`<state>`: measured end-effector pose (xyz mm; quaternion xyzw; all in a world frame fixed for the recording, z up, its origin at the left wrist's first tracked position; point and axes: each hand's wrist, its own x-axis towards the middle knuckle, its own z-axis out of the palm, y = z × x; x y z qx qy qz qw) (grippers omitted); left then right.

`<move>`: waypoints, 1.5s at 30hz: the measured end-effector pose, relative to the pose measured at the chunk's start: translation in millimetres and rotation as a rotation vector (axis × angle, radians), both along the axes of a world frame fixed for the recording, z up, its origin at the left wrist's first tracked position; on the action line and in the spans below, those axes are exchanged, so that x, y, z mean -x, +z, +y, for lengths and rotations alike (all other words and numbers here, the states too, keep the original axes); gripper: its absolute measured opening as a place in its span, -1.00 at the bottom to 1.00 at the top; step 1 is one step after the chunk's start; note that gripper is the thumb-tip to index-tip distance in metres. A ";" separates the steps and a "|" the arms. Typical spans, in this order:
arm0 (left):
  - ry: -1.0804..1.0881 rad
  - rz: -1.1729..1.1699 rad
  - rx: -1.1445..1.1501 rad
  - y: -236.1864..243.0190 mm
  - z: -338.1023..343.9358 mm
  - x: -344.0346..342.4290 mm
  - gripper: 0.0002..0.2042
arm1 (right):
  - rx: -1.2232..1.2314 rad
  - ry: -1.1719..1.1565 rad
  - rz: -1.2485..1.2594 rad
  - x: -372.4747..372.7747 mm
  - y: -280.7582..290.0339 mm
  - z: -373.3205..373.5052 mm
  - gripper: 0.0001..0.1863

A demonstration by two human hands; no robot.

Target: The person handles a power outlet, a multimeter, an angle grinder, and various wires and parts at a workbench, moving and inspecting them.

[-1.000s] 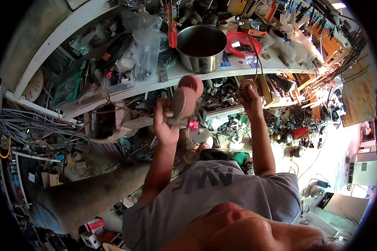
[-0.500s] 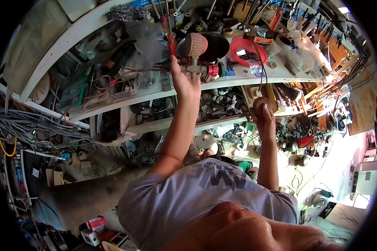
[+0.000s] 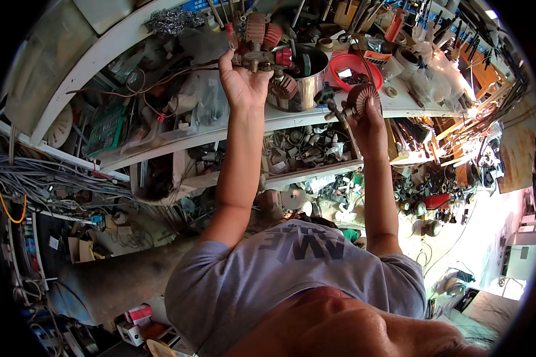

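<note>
My left hand [image 3: 243, 83] is raised to the top white shelf [image 3: 161, 146] and holds a brownish metal part with a red end [image 3: 262, 58] against the clutter there. My right hand [image 3: 368, 122] is up beside it, a little lower. It grips a short shaft with a ribbed reddish-brown disc [image 3: 361, 97]. Between the two hands stands a steel pot [image 3: 308, 86] with another ribbed rotor [image 3: 283, 87] leaning at its front. Both forearms rise from my grey shirt [image 3: 292, 268].
A red bowl [image 3: 356, 66] sits right of the pot. The shelves are crammed with tools, wire coils and motor parts. Grey cable bundles [image 3: 36, 178] hang at left. A lower shelf [image 3: 315, 157] holds small metal pieces. A dark pipe [image 3: 119, 279] lies below.
My left hand has lifted the metal part from the lower shelf level to the top shelf. My right hand has risen too and now shows the ribbed disc in its grip.
</note>
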<state>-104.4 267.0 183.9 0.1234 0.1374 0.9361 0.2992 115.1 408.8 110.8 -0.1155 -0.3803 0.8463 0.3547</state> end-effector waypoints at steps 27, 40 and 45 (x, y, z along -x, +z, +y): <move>-0.061 -0.177 -0.118 7.3 0.2 9.2 -0.53 | -1.859 0.162 -0.923 148.3 23.4 38.0 -0.44; 0.042 -0.188 0.082 -53.6 44.9 33.1 -0.74 | -1.638 -0.026 -0.780 124.2 44.1 50.1 -0.06; -0.038 -0.205 0.091 -75.0 68.0 60.1 -0.83 | -1.709 0.005 -0.717 133.2 37.0 40.8 0.00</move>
